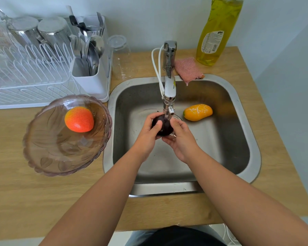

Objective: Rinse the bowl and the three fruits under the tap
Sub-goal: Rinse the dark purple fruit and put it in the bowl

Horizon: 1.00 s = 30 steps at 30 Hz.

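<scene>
Both hands meet under the tap [169, 80] over the sink [245, 110]: left hand [148, 134] and right hand [180, 141] each have a curled grip round a dark purple fruit [163, 127], fingers wrapped on either side, thumb of the left across its front. Fruit sits right at the tap's spout, which hides its top edge. Can't tell if water is running.

One yellow-orange fruit [197, 112] lies on the sink floor, to the right of the tap, apart from the hands. A red-orange fruit [79, 119] rests inside the tinted glass bowl [48, 153], which stands on the wooden bench [16, 201] left of the sink — its rim close to the sink edge.

Behind the bowl: white dish rack [25, 86] w/ upturned steel cups [41, 32] and a cutlery holder [91, 80] full of spoons and forks. A clear plastic cup [119, 55] stands upside down beside it. Right of the tap base, a pink scrub cloth [188, 70] hangs over the sink rim, and a yellow dish soap bottle [217, 31] stands at the back — well apart from the hands.
</scene>
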Available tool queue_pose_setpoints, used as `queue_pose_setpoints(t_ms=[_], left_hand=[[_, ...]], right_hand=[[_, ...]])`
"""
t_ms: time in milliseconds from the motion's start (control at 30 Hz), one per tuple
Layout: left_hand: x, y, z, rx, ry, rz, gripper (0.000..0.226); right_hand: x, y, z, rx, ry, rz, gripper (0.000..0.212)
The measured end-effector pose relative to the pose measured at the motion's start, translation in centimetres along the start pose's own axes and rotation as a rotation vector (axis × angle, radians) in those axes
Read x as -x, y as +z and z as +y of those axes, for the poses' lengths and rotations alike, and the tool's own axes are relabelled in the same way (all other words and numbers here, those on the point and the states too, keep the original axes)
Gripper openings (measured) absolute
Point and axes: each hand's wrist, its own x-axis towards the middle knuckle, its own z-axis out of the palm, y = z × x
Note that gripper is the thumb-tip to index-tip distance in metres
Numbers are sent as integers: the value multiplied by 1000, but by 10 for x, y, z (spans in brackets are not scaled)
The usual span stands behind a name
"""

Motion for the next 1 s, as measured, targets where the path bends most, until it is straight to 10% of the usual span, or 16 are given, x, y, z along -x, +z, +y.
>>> queue_pose_setpoints(t_ms=[367,667,1000], left_hand=[[-7,20,-5,27,-94,386,22],[6,20,-16,-71,-12,131,28],[4,13,-13,106,-214,440,23]], right_hand=[[2,10,6,55,-29,74,30],[-1,3,-5,-37,-30,90,24],[9,9,11,146,-92,56,22]])
